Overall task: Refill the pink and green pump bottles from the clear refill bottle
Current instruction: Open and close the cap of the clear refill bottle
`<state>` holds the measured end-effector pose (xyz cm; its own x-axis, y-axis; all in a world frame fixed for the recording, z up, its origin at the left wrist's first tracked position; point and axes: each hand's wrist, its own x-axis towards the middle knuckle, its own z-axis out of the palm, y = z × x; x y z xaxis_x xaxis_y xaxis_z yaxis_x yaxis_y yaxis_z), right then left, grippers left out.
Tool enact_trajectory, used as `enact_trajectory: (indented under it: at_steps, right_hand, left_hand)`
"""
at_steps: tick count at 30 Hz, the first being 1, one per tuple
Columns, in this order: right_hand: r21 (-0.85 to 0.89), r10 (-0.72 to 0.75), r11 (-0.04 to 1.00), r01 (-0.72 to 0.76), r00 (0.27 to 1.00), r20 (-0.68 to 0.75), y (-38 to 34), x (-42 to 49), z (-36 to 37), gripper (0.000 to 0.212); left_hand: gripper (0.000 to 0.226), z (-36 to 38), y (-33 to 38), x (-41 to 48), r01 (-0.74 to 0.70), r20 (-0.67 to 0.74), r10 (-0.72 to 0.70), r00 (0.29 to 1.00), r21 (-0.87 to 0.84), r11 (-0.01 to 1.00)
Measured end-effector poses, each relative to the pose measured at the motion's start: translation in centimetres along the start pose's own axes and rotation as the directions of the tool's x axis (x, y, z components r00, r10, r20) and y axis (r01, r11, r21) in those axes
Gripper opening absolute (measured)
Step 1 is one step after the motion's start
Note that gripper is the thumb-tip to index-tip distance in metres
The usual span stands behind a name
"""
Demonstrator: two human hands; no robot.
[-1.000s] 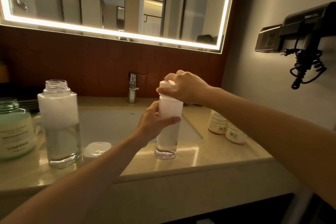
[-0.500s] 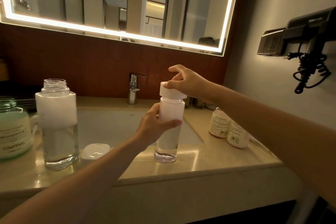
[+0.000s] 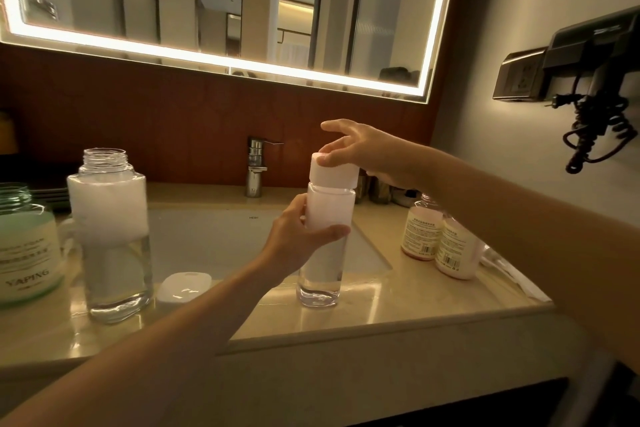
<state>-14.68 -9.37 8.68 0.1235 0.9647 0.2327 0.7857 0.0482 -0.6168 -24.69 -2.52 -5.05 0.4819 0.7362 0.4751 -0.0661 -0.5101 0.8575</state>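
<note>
One head-worn camera looks forward and down, near the sink counter [image 3: 398, 305]

The slim bottle [image 3: 320, 274] is clear below a pale pink band and cap [image 3: 334, 177]. The jar [image 3: 24, 253] is mint green; the desk [image 3: 398, 302] glossy beige.

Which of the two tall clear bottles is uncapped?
The wider clear bottle on the left; its threaded neck is bare. The slim clear bottle wears a white cap.
</note>
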Motion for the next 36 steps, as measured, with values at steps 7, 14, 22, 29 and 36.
enact_trajectory:
  at_steps: [7,14,22,29,36]
  right_hand:
    - [-0.437,-0.137,0.897,0.064,0.981,-0.136,-0.4,0.4,0.8,0.072]
    - [0.011,-0.025,1.000,0.026,1.000,-0.010,0.0,0.3,0.0,0.059]
    - [-0.288,-0.075,0.957,0.040,0.991,-0.114,-0.2,0.6,0.6,0.069]
    - [-0.066,-0.031,0.997,0.027,0.998,-0.056,-0.9,0.6,0.3,0.050]
    - [-0.495,-0.072,0.868,-0.036,0.978,-0.198,-0.4,0.6,1.0,0.060]
  left_hand:
    - [0.065,0.0,-0.1,0.0,0.001,0.017,-0.001,1.000,-0.014,1.000]
    - [0.065,-0.1,-0.3,0.0,-0.010,0.004,0.010,1.000,-0.009,1.000]
    - [0.064,0.0,-0.2,0.0,-0.001,0.006,0.001,1.000,-0.017,1.000]
    - [0.062,0.1,-0.3,-0.1,0.002,-0.003,-0.002,1.000,-0.004,1.000]
    - [0.063,0.1,-0.2,-0.2,0.003,-0.010,-0.003,1.000,-0.015,1.000]
